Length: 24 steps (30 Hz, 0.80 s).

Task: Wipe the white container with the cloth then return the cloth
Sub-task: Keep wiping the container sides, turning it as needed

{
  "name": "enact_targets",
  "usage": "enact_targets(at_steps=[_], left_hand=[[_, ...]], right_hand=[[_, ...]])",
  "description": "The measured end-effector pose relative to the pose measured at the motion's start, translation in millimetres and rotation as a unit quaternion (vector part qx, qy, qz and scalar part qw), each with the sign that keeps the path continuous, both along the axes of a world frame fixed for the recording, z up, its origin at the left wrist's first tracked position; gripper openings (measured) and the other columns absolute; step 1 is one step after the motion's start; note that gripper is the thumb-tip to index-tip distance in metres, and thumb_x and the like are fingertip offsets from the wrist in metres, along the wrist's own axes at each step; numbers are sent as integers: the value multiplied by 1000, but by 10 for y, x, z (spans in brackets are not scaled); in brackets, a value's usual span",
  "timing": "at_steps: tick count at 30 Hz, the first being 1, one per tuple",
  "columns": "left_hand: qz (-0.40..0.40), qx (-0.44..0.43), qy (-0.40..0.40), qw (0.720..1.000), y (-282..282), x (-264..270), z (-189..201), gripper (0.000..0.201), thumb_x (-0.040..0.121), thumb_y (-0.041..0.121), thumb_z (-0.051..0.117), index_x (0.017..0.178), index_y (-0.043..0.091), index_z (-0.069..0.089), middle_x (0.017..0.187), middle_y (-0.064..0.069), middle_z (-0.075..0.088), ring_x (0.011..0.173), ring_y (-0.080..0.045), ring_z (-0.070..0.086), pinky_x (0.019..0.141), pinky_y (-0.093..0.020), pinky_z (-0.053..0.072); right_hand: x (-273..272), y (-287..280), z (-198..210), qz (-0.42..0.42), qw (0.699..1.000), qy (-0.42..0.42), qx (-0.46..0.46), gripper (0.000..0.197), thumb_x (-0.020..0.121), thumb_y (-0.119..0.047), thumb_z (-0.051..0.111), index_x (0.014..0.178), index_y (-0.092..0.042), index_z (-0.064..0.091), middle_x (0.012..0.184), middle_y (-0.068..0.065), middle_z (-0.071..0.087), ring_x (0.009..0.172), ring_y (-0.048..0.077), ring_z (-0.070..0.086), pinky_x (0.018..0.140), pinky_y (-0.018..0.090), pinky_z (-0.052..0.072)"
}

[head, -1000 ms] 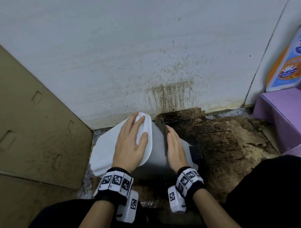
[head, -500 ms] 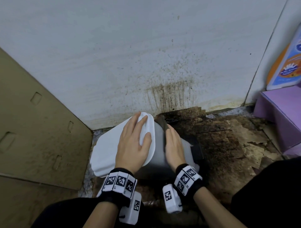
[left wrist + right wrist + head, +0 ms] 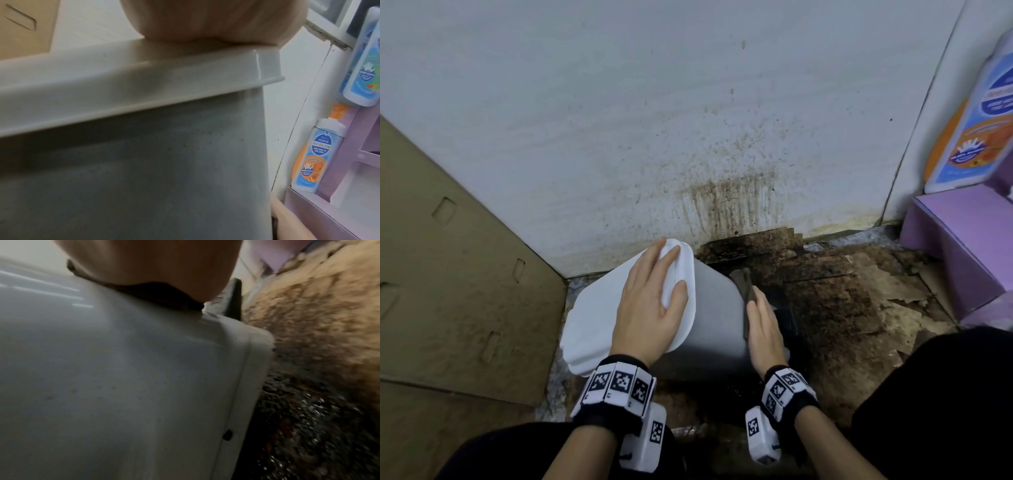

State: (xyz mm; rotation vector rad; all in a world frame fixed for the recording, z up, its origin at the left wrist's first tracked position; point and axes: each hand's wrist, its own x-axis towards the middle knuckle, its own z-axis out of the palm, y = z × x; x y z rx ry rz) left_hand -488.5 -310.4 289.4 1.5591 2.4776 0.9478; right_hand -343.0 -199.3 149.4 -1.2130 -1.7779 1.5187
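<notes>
The white container (image 3: pixel 714 322) stands tilted on the dirty floor near the wall, with its white lid (image 3: pixel 592 308) on. My left hand (image 3: pixel 654 301) lies flat on the lid with straight fingers; the left wrist view shows the palm (image 3: pixel 205 19) resting on the lid's rim (image 3: pixel 123 81). My right hand (image 3: pixel 762 325) presses a dark grey-brown cloth (image 3: pixel 743 281) flat against the container's right side. In the right wrist view the cloth (image 3: pixel 164 296) is squeezed between the palm (image 3: pixel 154 261) and the container wall (image 3: pixel 123 369). Small brown specks dot the container's side (image 3: pixel 195 138).
A stained white wall (image 3: pixel 688 120) rises right behind the container. Brown cardboard (image 3: pixel 448 274) leans at the left. A purple box (image 3: pixel 962 246) and soap bottles (image 3: pixel 976 130) stand at the right. The floor (image 3: pixel 842 291) is dark, wet and peeling.
My right hand has slid back toward me along the container's right side, so more of the cloth shows beyond its fingertips. The left hand has stayed on the lid.
</notes>
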Motion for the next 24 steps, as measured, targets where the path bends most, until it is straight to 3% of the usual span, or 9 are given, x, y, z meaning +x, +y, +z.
enact_targets(at_steps=[3,7,10,12,15,19,21,24], left_hand=[[-2,-1,3,1000,27,39,5,56,96,47,34,150,33,40,162,18,25,147,-4,24,116,-22,18],[4,-1,11,1000,37,43,-6,56,96,45,34,150,32,40,162,17,25,148,-5,24,118,-27,21],[4,0,11,1000,49,43,-3,56,96,45,34,150,31,41,162,15,25,148,-7,24,119,-28,22],[1,0,13,1000,71,63,-2,56,97,44,34,150,30,41,162,15,26,149,-7,24,120,-30,23],[2,-6,13,1000,93,89,-1,56,97,45,34,151,31,40,163,15,25,150,-7,23,121,-32,24],[-2,-24,20,1000,172,145,5,58,97,47,33,152,31,38,164,13,23,151,-8,20,122,-35,23],[-7,-33,31,999,265,230,2,60,96,48,31,152,29,38,164,11,23,151,-9,20,123,-35,22],[-17,-50,52,997,451,448,-14,62,96,48,27,153,27,36,165,7,22,152,-12,18,124,-34,18]], right_hand=[[56,15,-41,-22,999,-26,-27,47,109,-32,27,156,-25,27,164,-6,24,151,9,17,114,17,6],[-76,-56,88,-44,998,4,-33,47,109,-29,28,156,-24,28,165,-6,23,151,6,16,119,19,6],[-213,-249,347,-37,998,46,-11,52,103,-36,26,155,-31,25,164,-13,20,149,-1,13,118,18,6],[-291,-419,561,-27,995,89,27,53,99,-40,26,153,-39,25,161,-21,21,148,-7,13,120,20,9],[-344,-575,731,-22,987,151,50,47,105,-37,34,151,-38,34,158,-25,30,147,-8,20,119,20,18],[-251,-481,742,-67,978,199,-11,39,106,-34,42,144,-35,48,144,-20,53,137,-2,43,117,35,37],[-169,-363,773,-108,969,215,-61,31,106,-33,43,135,-39,54,135,-20,60,128,-2,52,114,36,41],[17,-134,903,-175,926,284,-177,34,105,-34,47,139,-34,51,139,-11,58,126,7,56,113,40,41]])
